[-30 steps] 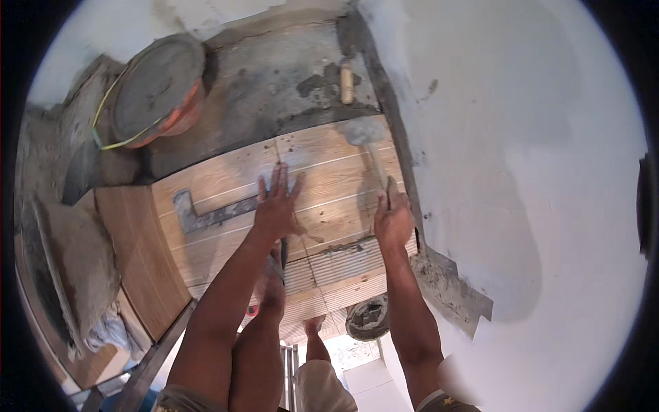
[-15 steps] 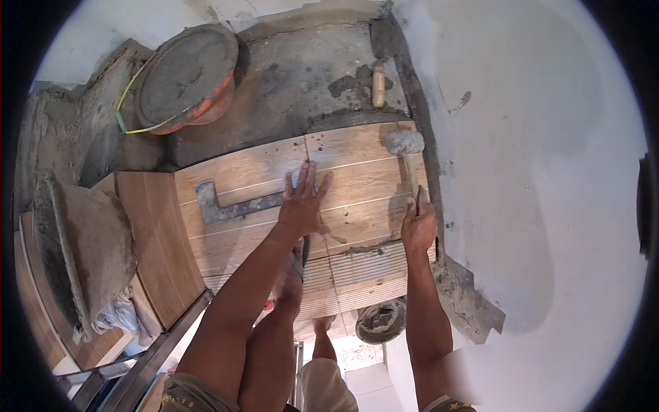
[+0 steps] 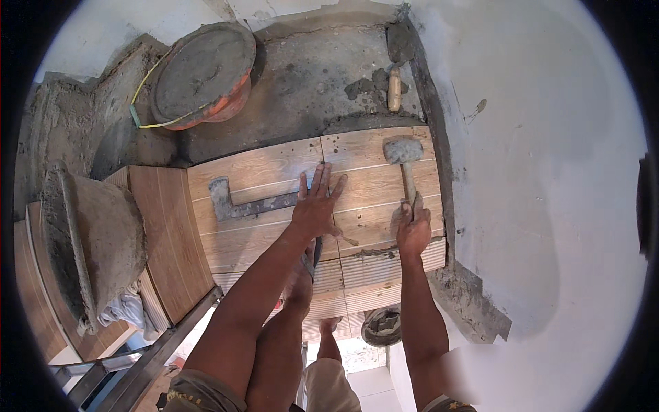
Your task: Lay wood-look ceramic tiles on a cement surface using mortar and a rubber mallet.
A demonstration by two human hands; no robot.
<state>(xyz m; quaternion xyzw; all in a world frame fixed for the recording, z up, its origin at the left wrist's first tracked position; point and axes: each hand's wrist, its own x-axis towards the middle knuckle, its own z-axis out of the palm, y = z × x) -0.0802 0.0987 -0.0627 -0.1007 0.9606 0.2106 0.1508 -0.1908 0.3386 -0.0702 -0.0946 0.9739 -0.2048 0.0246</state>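
Note:
My left hand [image 3: 317, 210] lies flat with fingers spread on the wood-look tiles [image 3: 374, 199], over the seam between two of them. Its fingers partly cover the end of a grey-smeared, L-shaped tool [image 3: 254, 207]; a bit of blue shows beside them. A thin stick-like bit [image 3: 349, 241] pokes out by the thumb. In my right hand [image 3: 414, 235] is the handle of a mallet [image 3: 403, 151], gripped with the mortar-grey head pointing away from me, over the right tile. Whether the head touches the tile I cannot tell.
At the far left stands an orange bucket [image 3: 230, 103] of grey mortar. A wooden-handled trowel [image 3: 394, 93] lies on the rough floor beyond the tiles. A mortar-caked basin [image 3: 106, 240] tilts at left; a dark bucket [image 3: 382, 325] sits below. A white wall [image 3: 522, 172] bounds the right.
The mallet head has shifted left over the tile and turned, now lying crosswise to its handle. My left hand stays at the seam. The whole view has shifted slightly.

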